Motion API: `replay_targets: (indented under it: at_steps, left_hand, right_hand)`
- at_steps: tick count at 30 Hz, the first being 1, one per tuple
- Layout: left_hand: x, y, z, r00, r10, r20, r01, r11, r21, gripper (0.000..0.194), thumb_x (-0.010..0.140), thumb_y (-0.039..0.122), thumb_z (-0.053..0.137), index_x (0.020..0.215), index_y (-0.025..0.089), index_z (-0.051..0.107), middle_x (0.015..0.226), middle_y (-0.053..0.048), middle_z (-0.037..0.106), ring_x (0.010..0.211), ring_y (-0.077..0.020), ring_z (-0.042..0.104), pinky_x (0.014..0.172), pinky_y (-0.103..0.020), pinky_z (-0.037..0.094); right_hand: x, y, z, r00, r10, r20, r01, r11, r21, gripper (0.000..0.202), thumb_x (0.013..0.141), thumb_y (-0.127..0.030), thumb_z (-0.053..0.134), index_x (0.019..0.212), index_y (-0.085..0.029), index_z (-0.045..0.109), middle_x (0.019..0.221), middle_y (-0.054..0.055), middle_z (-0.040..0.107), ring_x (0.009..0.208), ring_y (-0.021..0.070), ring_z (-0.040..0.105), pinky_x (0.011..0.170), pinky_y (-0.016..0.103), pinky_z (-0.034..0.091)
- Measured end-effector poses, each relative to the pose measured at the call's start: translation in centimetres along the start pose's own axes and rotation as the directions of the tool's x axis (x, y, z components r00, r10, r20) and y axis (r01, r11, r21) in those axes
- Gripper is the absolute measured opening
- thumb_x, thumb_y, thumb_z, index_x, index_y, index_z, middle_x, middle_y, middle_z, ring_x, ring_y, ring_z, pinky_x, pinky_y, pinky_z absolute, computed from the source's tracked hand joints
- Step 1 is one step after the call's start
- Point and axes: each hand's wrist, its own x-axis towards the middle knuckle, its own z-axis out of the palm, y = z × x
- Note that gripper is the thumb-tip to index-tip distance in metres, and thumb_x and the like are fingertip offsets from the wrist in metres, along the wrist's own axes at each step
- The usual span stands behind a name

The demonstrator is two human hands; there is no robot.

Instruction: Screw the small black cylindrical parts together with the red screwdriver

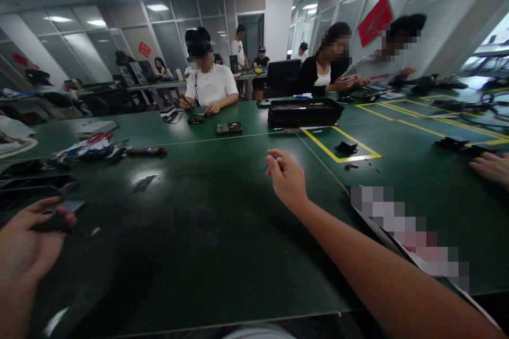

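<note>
At the left edge, my left hand (pixel 37 243) is closed round a small dark object (pixel 53 221), mostly covered by the fingers. A flat greyish piece (pixel 73 206) shows just beyond its fingertips; I cannot tell whether they are joined. My right hand (pixel 288 177) is raised over the middle of the green table (pixel 222 270), thumb and fingers pinched together. A thin dark sliver (pixel 265 168) sticks out below its fingertips, too small to name. Farther off, a long black tray-like box (pixel 306 112) stands on the table.
A circuit board (pixel 229 128) and a dark pen-like tool (pixel 146 151) lie beyond my hands. Cables and bundled parts (pixel 89 149) crowd the left. Yellow tape (pixel 358 159) marks the right, near a small black part (pixel 345 147). Another person's hand (pixel 491 167) rests at far right; a co-worker (pixel 210 82) sits opposite.
</note>
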Motion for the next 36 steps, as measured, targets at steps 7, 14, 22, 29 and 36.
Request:
replay_targets:
  at_steps: [7, 14, 22, 29, 36]
  left_hand:
    - [-2.6, -0.7, 9.8, 0.929, -0.055, 0.365, 0.152, 0.958, -0.242, 0.034, 0.062, 0.003, 0.052, 0.091, 0.015, 0.063, 0.078, -0.004, 0.055, 0.071, -0.0142, 0.052, 0.061, -0.019, 0.048]
    - [-7.6, -2.7, 19.8, 0.752, 0.125, 0.647, -0.001, 0.982, -0.188, 0.028, 0.066, 0.013, 0.052, 0.092, 0.014, 0.062, 0.082, -0.004, 0.056, 0.075, -0.0155, 0.053, 0.069, -0.024, 0.043]
    - [-10.7, -7.5, 23.4, 0.545, 0.286, 0.788, -0.566, 0.819, 0.095, 0.044, 0.078, -0.002, 0.054, 0.118, 0.016, 0.059, 0.112, -0.009, 0.063, 0.105, -0.0213, 0.060, 0.100, -0.037, 0.045]
    - [-8.6, -8.0, 22.2, 0.494, 0.400, 0.772, -0.646, 0.763, 0.018, 0.036, 0.083, 0.007, 0.069, 0.115, 0.023, 0.070, 0.123, -0.005, 0.067, 0.120, -0.0236, 0.059, 0.111, -0.042, 0.043]
    - [-8.5, -7.9, 22.0, 0.568, 0.360, 0.740, -0.602, 0.795, 0.075, 0.041, 0.084, 0.012, 0.072, 0.124, 0.022, 0.068, 0.126, -0.006, 0.068, 0.120, -0.0245, 0.061, 0.110, -0.043, 0.045]
  right_hand:
    - [0.0, 0.6, 0.4, 1.000, 0.011, -0.013, -0.010, 1.000, 0.026, 0.028, 0.098, -0.038, 0.052, 0.119, -0.021, 0.061, 0.093, 0.006, 0.071, 0.079, 0.0201, 0.067, 0.074, 0.035, 0.051]
    - [0.1, 0.0, -0.1, 1.000, -0.008, 0.006, 0.008, 0.999, -0.038, 0.031, 0.097, -0.039, 0.053, 0.120, -0.020, 0.065, 0.084, 0.004, 0.071, 0.074, 0.0199, 0.066, 0.071, 0.035, 0.050]
    - [-0.3, -1.1, -0.5, 0.995, -0.096, -0.023, 0.093, 0.990, -0.102, 0.025, 0.093, -0.045, 0.062, 0.092, -0.020, 0.066, 0.067, -0.001, 0.063, 0.059, 0.0149, 0.055, 0.059, 0.030, 0.043]
    - [-0.7, -0.9, -0.4, 0.993, -0.122, -0.004, 0.122, 0.987, 0.104, 0.017, 0.098, -0.037, 0.054, 0.101, -0.022, 0.063, 0.085, 0.003, 0.072, 0.077, 0.0190, 0.070, 0.071, 0.034, 0.054]
    - [-1.0, -0.7, -0.2, 0.986, -0.139, 0.094, 0.119, 0.975, 0.188, 0.017, 0.098, -0.036, 0.057, 0.107, -0.023, 0.062, 0.092, 0.005, 0.076, 0.085, 0.0210, 0.075, 0.079, 0.038, 0.057]
